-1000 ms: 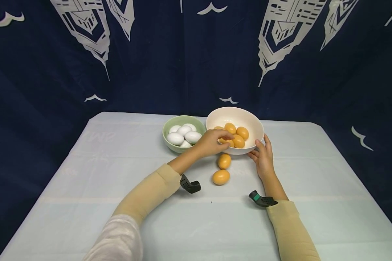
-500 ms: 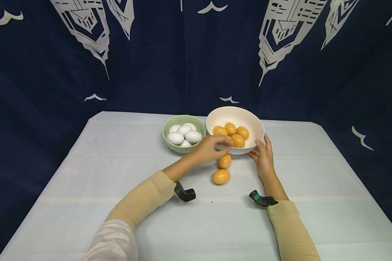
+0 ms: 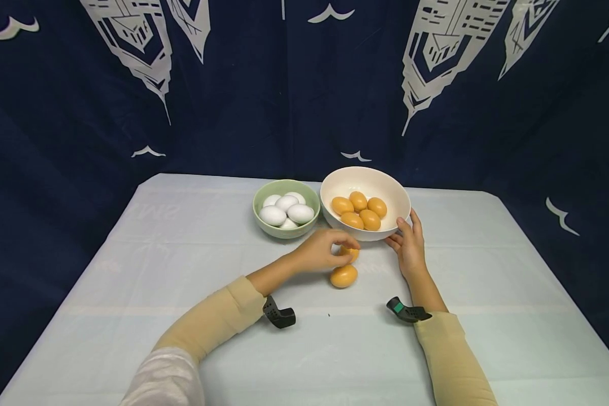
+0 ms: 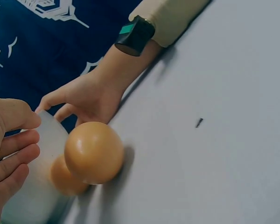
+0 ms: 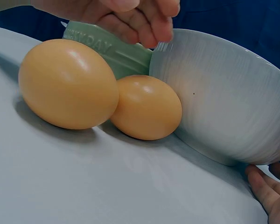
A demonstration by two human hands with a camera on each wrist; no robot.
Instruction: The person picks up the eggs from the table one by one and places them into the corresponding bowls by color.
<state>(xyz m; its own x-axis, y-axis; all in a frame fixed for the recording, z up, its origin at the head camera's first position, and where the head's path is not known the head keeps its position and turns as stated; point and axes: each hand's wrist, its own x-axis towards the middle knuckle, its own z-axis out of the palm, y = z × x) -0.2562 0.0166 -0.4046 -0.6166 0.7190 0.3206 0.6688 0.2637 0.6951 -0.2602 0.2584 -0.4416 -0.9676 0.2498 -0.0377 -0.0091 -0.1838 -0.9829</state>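
Note:
My left hand [image 3: 317, 251] is over the far one of two brown-orange eggs on the table, fingers loosely bent and holding nothing. In the left wrist view those fingers [image 4: 25, 140] are apart from the eggs. The far egg [image 3: 354, 254] is partly covered by the hand; the near egg [image 3: 343, 277] lies just in front of it. With my right hand [image 3: 412, 248] I hold the cream-white bowl [image 3: 391, 194] at its right side, thumb at the rim and fingers underneath. Several orange eggs [image 3: 357, 200] lie inside this bowl, which tilts toward me.
A green bowl [image 3: 279, 232] with several white eggs [image 3: 286, 203] stands left of the white bowl, near the table's back edge. A small dark speck [image 4: 199, 122] lies on the white table cover [image 3: 335, 355]. Behind hangs a dark blue printed cloth [image 3: 284, 113].
My left hand has drawn back from the white bowl toward me, now over the far loose egg. The eggs in the bowl have come into full view. My right hand stays at the bowl.

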